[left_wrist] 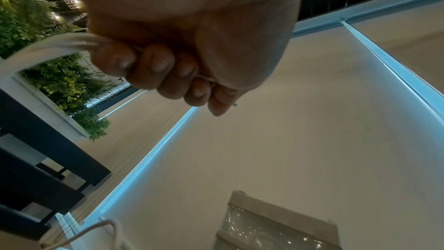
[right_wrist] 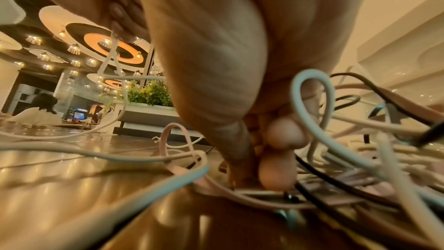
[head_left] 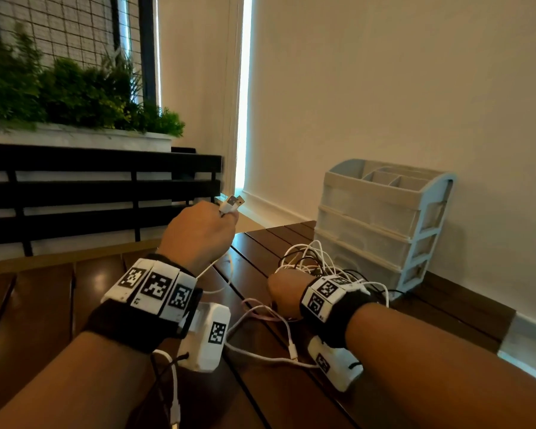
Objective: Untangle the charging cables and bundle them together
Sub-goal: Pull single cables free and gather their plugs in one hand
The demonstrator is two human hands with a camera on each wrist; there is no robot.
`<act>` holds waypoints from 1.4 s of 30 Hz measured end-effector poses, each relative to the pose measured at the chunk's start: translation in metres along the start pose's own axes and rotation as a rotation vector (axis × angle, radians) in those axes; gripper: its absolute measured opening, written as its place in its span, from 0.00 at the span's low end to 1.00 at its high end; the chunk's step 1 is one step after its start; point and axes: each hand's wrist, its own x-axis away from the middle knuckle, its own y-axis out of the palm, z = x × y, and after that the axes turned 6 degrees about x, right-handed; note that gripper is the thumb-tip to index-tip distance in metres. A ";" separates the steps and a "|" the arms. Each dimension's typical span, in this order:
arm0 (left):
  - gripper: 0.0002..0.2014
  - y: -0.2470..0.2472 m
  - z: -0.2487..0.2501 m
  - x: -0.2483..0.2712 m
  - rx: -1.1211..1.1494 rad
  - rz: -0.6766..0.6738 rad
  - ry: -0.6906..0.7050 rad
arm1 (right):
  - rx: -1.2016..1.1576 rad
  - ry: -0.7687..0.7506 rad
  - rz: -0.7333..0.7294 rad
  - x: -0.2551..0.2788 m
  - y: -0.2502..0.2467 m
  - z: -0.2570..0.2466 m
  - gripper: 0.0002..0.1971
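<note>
On the dark wooden table (head_left: pixel 254 385) a tangle of white, black and pink cables (head_left: pixel 310 258) lies heaped just in front of a pale plastic drawer unit (head_left: pixel 381 221) that stands against the wall. More loose cable runs from the heap across the slats toward the person, and one white lead ends in a plug (head_left: pixel 292 349) between the two forearms.

Raised above the table's far left edge, the left hand (head_left: pixel 198 230) is closed in a fist around several white cables; their USB plugs (head_left: pixel 234 203) stick out side by side past the thumb. From the left wrist, the fingers (left_wrist: pixel 153 66) are curled tight on the white strands (left_wrist: pixel 48 45), which leave the fist toward the plants (left_wrist: pixel 69 81).

Lower and to the right, the right hand (head_left: pixel 283 292) sits down in the near edge of the heap. Seen from its wrist, the fingertips (right_wrist: pixel 278 170) are bunched together and press down among pink, black and white strands; whether they pinch one cannot be told.
</note>
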 end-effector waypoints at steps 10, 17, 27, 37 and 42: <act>0.16 -0.003 0.006 0.003 0.275 -0.157 -0.091 | -0.865 0.248 0.423 0.035 -0.056 0.051 0.05; 0.17 0.004 0.017 0.009 0.454 -0.197 -0.130 | -1.293 0.257 0.669 0.058 -0.078 0.081 0.04; 0.17 0.015 0.025 0.018 0.543 -0.188 -0.027 | -1.225 0.109 0.578 0.059 -0.067 0.046 0.03; 0.10 0.042 0.025 0.031 0.483 -0.321 0.036 | -1.383 0.136 0.633 0.049 -0.063 0.033 0.08; 0.09 0.040 0.023 0.025 0.463 -0.210 0.005 | -1.221 0.132 0.399 0.051 -0.050 0.030 0.09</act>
